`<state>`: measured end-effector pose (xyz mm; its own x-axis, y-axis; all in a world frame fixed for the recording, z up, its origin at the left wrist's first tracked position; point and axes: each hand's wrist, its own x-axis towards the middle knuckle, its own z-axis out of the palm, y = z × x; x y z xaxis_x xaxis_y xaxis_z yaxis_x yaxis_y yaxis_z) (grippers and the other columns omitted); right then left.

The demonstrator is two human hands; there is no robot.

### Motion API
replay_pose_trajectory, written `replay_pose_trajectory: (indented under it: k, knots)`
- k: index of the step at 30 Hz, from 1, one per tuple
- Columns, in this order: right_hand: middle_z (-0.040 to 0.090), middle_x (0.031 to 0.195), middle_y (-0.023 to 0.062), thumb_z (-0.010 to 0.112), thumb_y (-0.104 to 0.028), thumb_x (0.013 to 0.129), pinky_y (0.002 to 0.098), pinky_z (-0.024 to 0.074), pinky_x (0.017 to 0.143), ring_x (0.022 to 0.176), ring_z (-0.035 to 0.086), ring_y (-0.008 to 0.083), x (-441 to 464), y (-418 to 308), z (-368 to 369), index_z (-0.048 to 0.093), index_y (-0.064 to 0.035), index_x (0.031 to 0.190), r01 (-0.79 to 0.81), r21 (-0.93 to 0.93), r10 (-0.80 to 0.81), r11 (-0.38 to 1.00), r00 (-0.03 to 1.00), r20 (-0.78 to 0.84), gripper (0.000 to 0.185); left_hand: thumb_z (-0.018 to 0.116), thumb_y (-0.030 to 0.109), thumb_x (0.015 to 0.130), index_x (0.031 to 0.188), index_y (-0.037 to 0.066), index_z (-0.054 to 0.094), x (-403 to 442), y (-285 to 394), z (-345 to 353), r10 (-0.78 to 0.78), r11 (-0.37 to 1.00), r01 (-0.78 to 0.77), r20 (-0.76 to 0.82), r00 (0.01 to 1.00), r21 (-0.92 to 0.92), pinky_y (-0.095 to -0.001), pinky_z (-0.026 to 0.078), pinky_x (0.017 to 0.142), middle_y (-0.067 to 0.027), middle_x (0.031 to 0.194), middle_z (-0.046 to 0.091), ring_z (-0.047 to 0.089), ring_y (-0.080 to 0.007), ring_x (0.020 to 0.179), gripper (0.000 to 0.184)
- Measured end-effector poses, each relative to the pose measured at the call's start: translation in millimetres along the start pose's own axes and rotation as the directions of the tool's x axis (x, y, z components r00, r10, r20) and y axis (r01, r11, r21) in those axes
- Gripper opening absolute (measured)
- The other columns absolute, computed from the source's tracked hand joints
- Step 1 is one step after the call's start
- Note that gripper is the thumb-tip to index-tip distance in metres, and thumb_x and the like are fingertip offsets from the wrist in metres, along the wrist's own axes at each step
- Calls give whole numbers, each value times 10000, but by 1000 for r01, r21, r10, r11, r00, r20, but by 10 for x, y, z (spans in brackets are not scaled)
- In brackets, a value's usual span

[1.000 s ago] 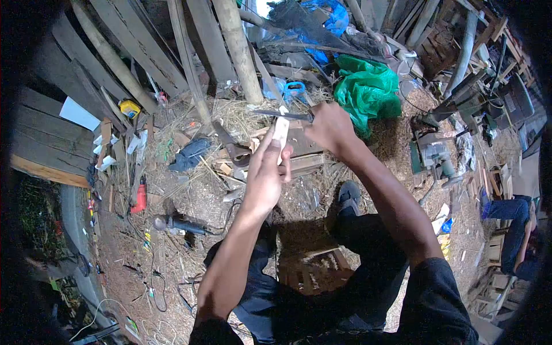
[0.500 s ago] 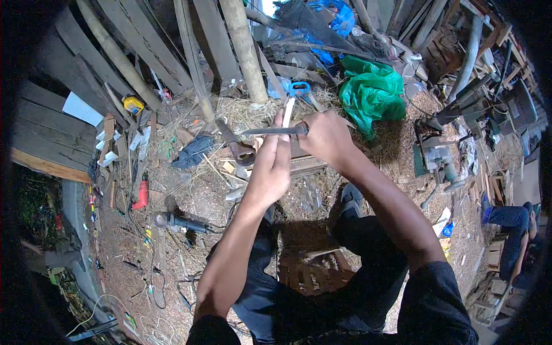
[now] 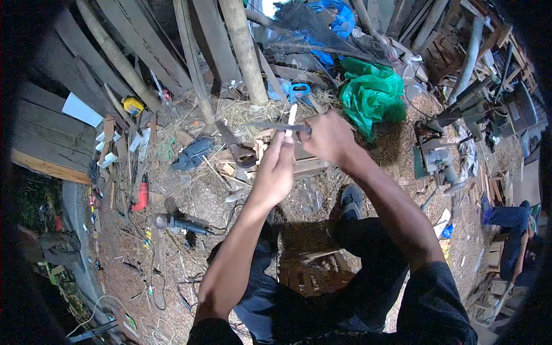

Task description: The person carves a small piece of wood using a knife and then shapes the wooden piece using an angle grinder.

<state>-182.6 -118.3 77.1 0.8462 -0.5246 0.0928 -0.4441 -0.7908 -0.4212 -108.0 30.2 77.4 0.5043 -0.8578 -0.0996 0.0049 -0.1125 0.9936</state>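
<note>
My left hand (image 3: 276, 175) is closed around a slim, pale wooden stick (image 3: 292, 114), which points up and away from me. In my right hand (image 3: 332, 138) is a knife (image 3: 270, 125), gripped by its handle. The blade lies across the stick just above my left fingers and points to the left, slightly blurred. Below and left of the blade, a handsaw (image 3: 244, 155) with a brown handle rests among wood scraps. Beyond the stick's tip is a blue handle (image 3: 299, 91).
A green plastic bag (image 3: 372, 95) lies ahead to the right. On the left are a red drill (image 3: 141, 194), a grinder-like power tool (image 3: 187, 224) and a dark cloth (image 3: 195, 153). Wooden boards (image 3: 146, 46) lean at the back. Another person's leg (image 3: 506, 215) shows at far right.
The stick and my left hand have shifted slightly right and toward me. The knife has moved a little along the stick, its blade now tilted and blurred.
</note>
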Motion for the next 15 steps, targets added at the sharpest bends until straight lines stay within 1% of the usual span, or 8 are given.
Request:
replay_pose_trajectory:
  k: [2,5,6,8,9,12,14,15]
  knots:
    - [602,651,250,584,-193,694,477,518,652,629,614,422,-20,-103,22,654,6,708,14,66,-13,998,1000,-17,211,318,232,1014,1353,26,376,21,-22,-20,66,997,-65,-25,997,50,-225,351,561,30,721,383,362,-58,637,400]
    - [606,666,249,589,-189,680,472,521,654,650,618,419,-4,-98,10,648,5,695,-43,20,43,999,999,-15,204,304,208,1011,1343,20,384,-26,33,-23,37,999,-37,8,999,-2,-247,371,600,5,738,419,391,-73,662,390]
    - [613,673,250,605,-228,686,472,525,645,656,628,414,1,-44,17,658,1,702,-4,4,4,1000,999,-53,236,301,212,1011,1340,19,388,-56,40,-16,4,999,-3,32,999,-42,-250,378,612,-3,752,432,394,-75,670,391]
    - [626,686,253,636,-304,698,471,532,627,669,647,406,50,110,47,677,-6,714,76,-37,-80,996,987,-139,302,338,202,989,1371,40,381,-52,51,-31,-10,1000,10,34,999,-1,-215,341,583,28,755,404,359,-53,648,418]
    - [628,686,247,636,-305,695,469,533,628,668,647,404,59,135,70,676,-6,717,51,-60,-59,997,990,-127,303,357,197,977,1387,50,378,-49,89,-32,-15,1000,15,34,999,20,-198,322,569,43,757,390,342,-42,637,436]
    - [636,685,225,638,-309,687,465,535,633,665,647,396,53,240,127,673,-6,724,-48,-97,39,994,995,-89,307,352,233,979,1395,52,372,-139,235,39,-87,995,84,-55,995,-49,-210,331,578,38,752,389,343,-49,646,454]
    - [641,685,206,641,-310,681,463,536,636,661,647,390,125,323,111,672,-7,729,-141,-72,135,987,987,-84,308,360,268,986,1408,56,355,-101,107,11,-21,1000,19,-68,997,-22,-205,328,575,35,763,393,339,-49,646,472]
    - [641,686,208,640,-309,683,464,536,639,661,647,391,105,321,100,674,-14,732,-109,-87,102,990,991,-89,301,364,286,989,1414,58,347,-107,87,37,4,1000,-6,-74,997,-20,-203,327,574,33,768,395,337,-49,645,483]
